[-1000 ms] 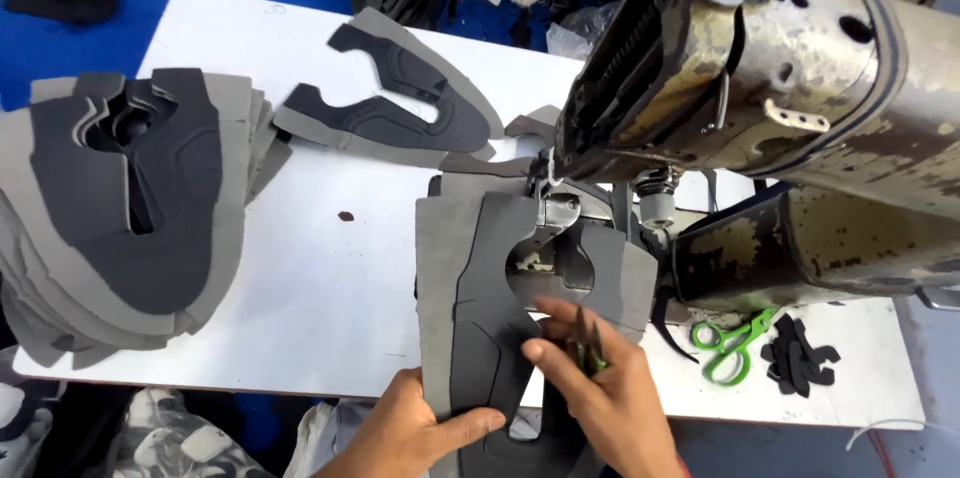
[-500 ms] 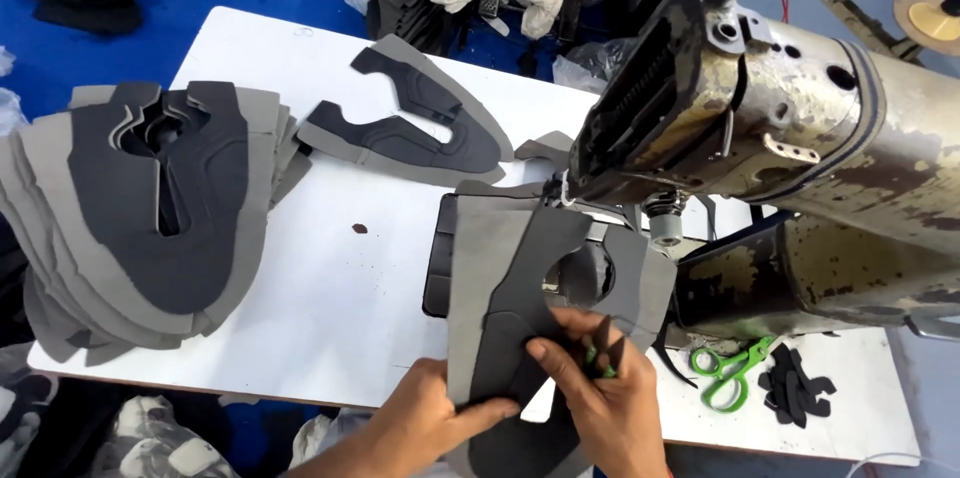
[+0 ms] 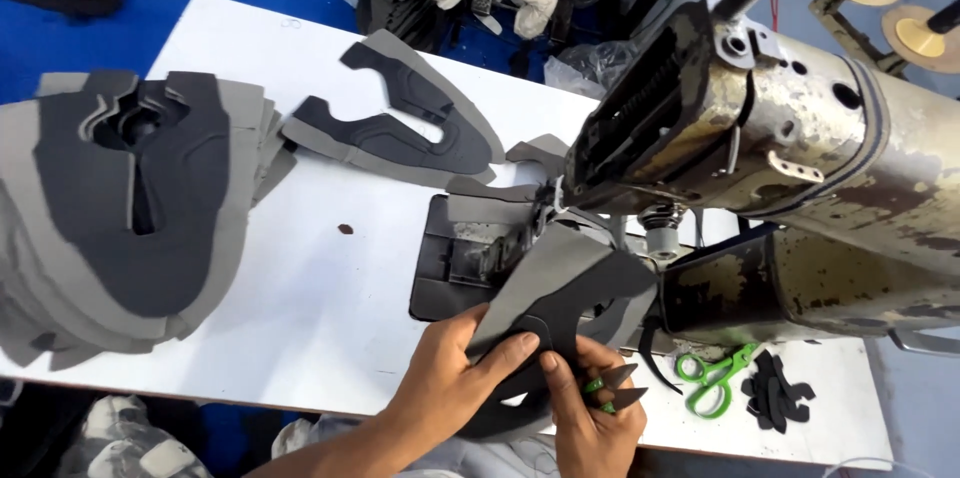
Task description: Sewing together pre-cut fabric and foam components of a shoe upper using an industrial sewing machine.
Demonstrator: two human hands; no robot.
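At the near edge of the white table (image 3: 300, 278), in the head view, your left hand (image 3: 455, 378) pinched the grey and dark fabric shoe-upper piece (image 3: 560, 288) beneath the worn metal sewing machine (image 3: 800, 158). Your right hand (image 3: 590, 418) gripped small green-handled thread snips (image 3: 612, 393) against that piece.

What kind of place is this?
Probably a shoe-stitching workshop: a worn industrial sewing machine, a stack of cut grey shoe-upper pieces on a white table, and green thread snips.

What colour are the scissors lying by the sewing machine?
Bright green handles; the scissors show best in the head view.
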